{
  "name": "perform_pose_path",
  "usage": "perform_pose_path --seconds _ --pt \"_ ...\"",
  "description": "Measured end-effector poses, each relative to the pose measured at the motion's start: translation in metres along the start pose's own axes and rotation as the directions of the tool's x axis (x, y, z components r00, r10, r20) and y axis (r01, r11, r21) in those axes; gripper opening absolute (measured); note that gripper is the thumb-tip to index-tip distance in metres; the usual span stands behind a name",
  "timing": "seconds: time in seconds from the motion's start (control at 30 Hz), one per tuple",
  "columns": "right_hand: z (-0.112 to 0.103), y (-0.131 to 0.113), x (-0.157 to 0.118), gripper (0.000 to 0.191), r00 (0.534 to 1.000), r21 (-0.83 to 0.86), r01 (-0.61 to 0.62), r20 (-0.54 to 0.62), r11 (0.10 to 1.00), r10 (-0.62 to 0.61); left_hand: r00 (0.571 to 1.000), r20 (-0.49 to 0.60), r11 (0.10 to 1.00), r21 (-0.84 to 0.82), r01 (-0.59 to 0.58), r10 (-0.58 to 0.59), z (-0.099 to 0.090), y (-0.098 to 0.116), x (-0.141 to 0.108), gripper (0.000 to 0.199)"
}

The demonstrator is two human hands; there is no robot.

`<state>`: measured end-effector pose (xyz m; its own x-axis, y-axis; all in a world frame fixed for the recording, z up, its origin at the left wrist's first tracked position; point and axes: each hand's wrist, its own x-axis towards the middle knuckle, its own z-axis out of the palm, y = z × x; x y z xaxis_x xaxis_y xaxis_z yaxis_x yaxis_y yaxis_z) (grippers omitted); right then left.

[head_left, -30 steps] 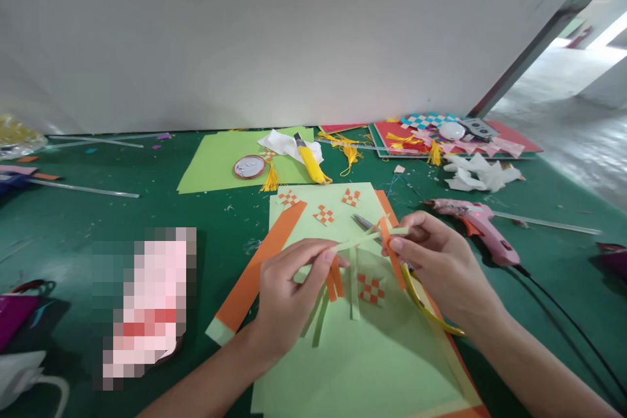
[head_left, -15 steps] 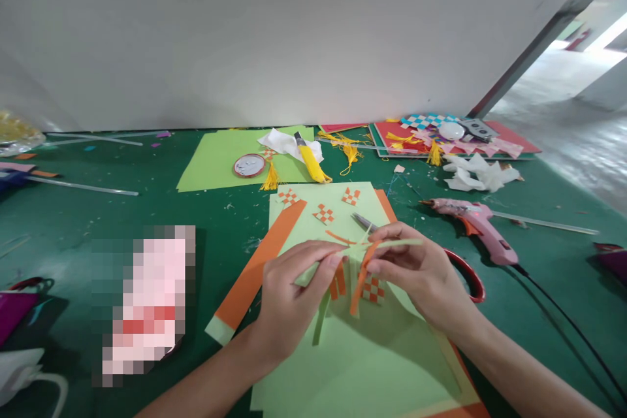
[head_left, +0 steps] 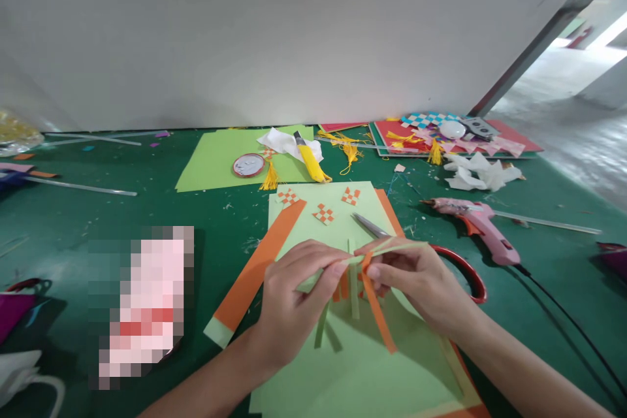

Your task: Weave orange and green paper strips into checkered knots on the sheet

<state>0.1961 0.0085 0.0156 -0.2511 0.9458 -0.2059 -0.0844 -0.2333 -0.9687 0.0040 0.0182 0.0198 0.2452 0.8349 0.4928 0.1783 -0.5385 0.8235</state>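
Both hands meet over a light green sheet (head_left: 343, 372). My left hand (head_left: 301, 304) pinches pale green paper strips (head_left: 354, 294) between thumb and fingers. An orange strip (head_left: 379, 317) hangs down from the fingertips of my right hand (head_left: 416, 274), which also grips a green strip pointing right. Where the strips cross is partly covered by the fingers. Small orange-and-green woven pieces (head_left: 324, 214) lie on the sheet beyond the hands. Scissors (head_left: 369, 225) with red handles rest partly beneath my right hand.
A pink glue gun (head_left: 482, 228) with a black cord lies at the right. Orange paper (head_left: 259, 264) is at the left of the sheet. Farther back are a yellow cutter (head_left: 311, 158), a round tin (head_left: 249, 165) and yellow tassels (head_left: 351, 153). A blurred pink item (head_left: 151, 300) lies left.
The orange strip has swung lower and now points down to the right. My right fingers have shifted slightly at the crossing, and the upright green strip sits differently.
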Motion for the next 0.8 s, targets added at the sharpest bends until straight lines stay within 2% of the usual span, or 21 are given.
perform_pose_path --seconds 0.33,0.53,0.7,0.8 --pt "0.009 -0.002 0.0 0.012 0.999 -0.084 0.022 -0.041 0.996 -0.026 0.998 0.015 0.997 0.025 -0.068 0.068 0.001 -0.001 -0.001 0.015" --pt "0.01 -0.005 -0.004 0.018 0.987 -0.248 0.085 -0.115 0.965 -0.116 0.998 0.022 0.997 0.024 -0.067 0.067 0.001 0.0 -0.004 0.013" --pt "0.011 -0.003 -0.004 0.019 0.984 -0.3 0.156 -0.029 0.941 -0.173 0.998 0.012 0.998 0.029 -0.062 0.061 0.002 0.001 -0.004 0.013" --pt "0.012 -0.002 -0.003 0.019 0.983 -0.312 0.167 -0.018 0.935 -0.182 0.999 0.016 0.998 0.027 -0.052 0.051 0.002 0.002 -0.002 0.013"
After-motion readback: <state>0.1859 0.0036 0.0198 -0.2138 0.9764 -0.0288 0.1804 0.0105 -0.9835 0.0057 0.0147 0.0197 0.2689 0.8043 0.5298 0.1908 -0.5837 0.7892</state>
